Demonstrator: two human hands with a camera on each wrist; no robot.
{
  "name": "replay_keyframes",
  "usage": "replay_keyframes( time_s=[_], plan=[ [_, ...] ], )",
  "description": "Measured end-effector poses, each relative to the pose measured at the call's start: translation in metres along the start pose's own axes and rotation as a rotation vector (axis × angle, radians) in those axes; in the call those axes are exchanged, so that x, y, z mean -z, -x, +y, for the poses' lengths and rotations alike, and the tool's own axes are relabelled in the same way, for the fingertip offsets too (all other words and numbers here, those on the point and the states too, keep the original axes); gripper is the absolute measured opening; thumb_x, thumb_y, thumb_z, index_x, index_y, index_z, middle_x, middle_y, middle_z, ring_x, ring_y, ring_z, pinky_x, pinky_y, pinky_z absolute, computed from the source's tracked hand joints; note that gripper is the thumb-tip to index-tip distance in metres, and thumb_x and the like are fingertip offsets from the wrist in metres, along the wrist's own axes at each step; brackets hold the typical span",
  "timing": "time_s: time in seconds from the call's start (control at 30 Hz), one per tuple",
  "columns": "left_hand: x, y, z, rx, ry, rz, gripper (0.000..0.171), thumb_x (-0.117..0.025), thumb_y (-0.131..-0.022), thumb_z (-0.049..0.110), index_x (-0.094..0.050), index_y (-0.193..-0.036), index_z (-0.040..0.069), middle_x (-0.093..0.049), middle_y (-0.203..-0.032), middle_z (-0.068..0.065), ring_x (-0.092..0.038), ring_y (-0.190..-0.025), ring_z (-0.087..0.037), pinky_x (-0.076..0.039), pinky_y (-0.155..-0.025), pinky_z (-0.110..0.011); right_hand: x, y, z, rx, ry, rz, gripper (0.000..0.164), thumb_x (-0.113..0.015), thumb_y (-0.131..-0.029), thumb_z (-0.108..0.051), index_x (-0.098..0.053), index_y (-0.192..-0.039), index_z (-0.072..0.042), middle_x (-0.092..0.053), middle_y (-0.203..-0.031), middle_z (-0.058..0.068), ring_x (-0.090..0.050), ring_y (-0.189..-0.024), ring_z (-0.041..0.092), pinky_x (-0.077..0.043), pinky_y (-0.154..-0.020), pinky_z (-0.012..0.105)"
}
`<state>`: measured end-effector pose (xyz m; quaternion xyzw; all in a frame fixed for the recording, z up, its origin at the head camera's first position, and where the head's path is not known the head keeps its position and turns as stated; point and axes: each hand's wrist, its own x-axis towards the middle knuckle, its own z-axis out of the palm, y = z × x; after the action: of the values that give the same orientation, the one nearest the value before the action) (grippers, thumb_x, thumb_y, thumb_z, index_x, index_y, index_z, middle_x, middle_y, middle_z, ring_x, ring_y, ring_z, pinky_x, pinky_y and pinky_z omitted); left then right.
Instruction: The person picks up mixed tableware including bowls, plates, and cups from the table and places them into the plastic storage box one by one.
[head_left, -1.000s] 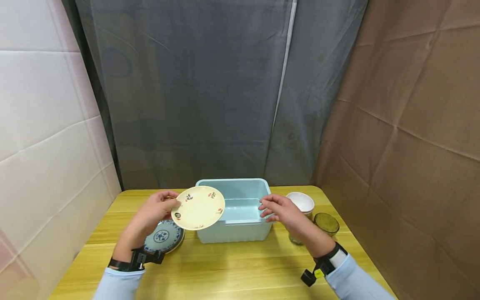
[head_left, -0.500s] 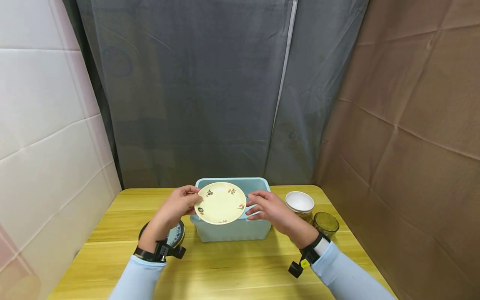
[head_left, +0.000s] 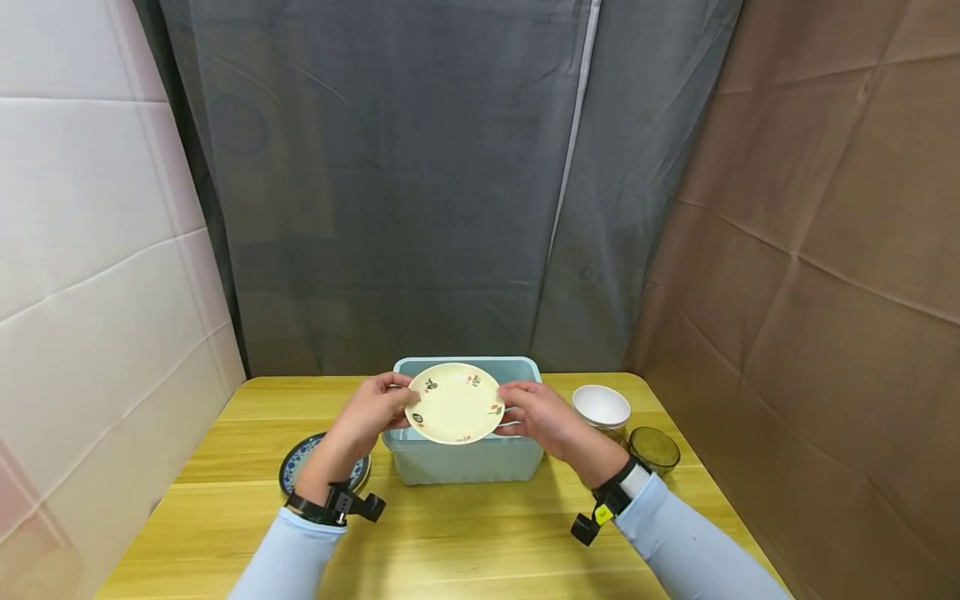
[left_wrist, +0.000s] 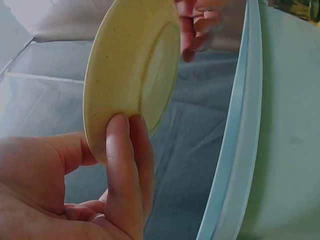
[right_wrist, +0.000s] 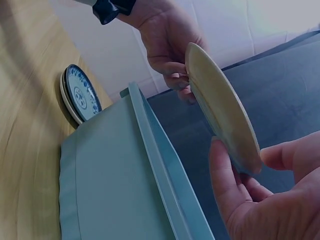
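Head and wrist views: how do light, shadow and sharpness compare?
Head view: bright, pale glare on the yellow wooden table, soft shadow beside the light-blue plastic tub; left wrist view: duller, the right hand slightly blurred; right wrist view: bluish cast, underside of the round cream plate shaded.

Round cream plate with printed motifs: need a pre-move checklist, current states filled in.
1. Left hand grip: ok, pinches one edge of the round cream plate with printed motifs.
2. Right hand grip: ok, pinches the opposite edge.
3. Plate apart from the rectangular light-blue plastic bin: ok, gap to the rim in both wrist views.
4. Room inside bin: cannot tell, plate and hands hide much of the interior.
5. Hand free for another item: not ok, both hold the plate.
6. Round blue-and-white patterned plate out of the way: ok, on the table outside the bin.
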<state>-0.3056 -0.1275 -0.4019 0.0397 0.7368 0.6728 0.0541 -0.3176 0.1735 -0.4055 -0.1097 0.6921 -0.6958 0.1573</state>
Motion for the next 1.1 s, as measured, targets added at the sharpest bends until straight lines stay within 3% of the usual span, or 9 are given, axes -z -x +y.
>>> replay_keyframes(
  time_s=[0.17,0.4,0.73,0.9,1.1],
  plan=[
    [-0.005,-0.004,-0.004,0.015,0.035,-0.011,0.035,-0.069,-0.107,0.012,-0.061,-0.135,-0.007,-0.067,-0.117,-0.020,-0.073,-0.083,-0.018,-0.065,-0.074,-0.026,0.001,-0.003,0.002,-0.020,0.000,0.031,0.029,-0.058,-0.114,-0.012,-0.059,-0.131,0.011,-0.074,-0.103,0.007,-0.077,-0.093,0.016,-0.066,-0.087,0.037],
    [-0.012,-0.004,-0.008,-0.001,0.039,-0.020,0.037,-0.068,-0.107,0.012,-0.061,-0.136,-0.009,-0.070,-0.117,-0.021,-0.074,-0.084,-0.018,-0.065,-0.075,-0.027,0.002,-0.005,0.005,-0.035,0.015,0.039,0.032,-0.059,-0.112,-0.009,-0.058,-0.135,0.013,-0.073,-0.104,0.009,-0.076,-0.087,0.016,-0.066,-0.082,0.033],
    [-0.009,-0.004,-0.011,-0.014,0.002,-0.011,0.036,-0.068,-0.109,0.017,-0.063,-0.136,-0.006,-0.071,-0.117,-0.019,-0.073,-0.088,-0.021,-0.065,-0.078,-0.028,0.002,-0.010,0.007,-0.037,0.023,0.025,0.034,-0.057,-0.111,-0.008,-0.057,-0.136,0.015,-0.073,-0.105,0.010,-0.077,-0.090,0.016,-0.067,-0.083,0.037],
    [-0.007,-0.004,-0.010,-0.022,-0.015,-0.006,0.037,-0.067,-0.110,0.021,-0.063,-0.138,-0.004,-0.069,-0.122,-0.020,-0.072,-0.097,-0.026,-0.066,-0.085,-0.035,0.002,-0.010,0.005,-0.036,0.016,0.015,0.035,-0.057,-0.112,-0.008,-0.057,-0.137,0.016,-0.074,-0.105,0.010,-0.077,-0.090,0.015,-0.067,-0.081,0.034],
    [-0.002,-0.002,-0.010,-0.019,-0.024,0.037,0.037,-0.065,-0.112,0.025,-0.064,-0.137,-0.002,-0.068,-0.123,-0.019,-0.071,-0.097,-0.027,-0.066,-0.085,-0.036,0.003,-0.012,0.004,-0.035,0.005,0.002,0.035,-0.057,-0.111,-0.006,-0.057,-0.138,0.016,-0.074,-0.103,0.008,-0.077,-0.089,0.015,-0.067,-0.083,0.034]
  ],
)
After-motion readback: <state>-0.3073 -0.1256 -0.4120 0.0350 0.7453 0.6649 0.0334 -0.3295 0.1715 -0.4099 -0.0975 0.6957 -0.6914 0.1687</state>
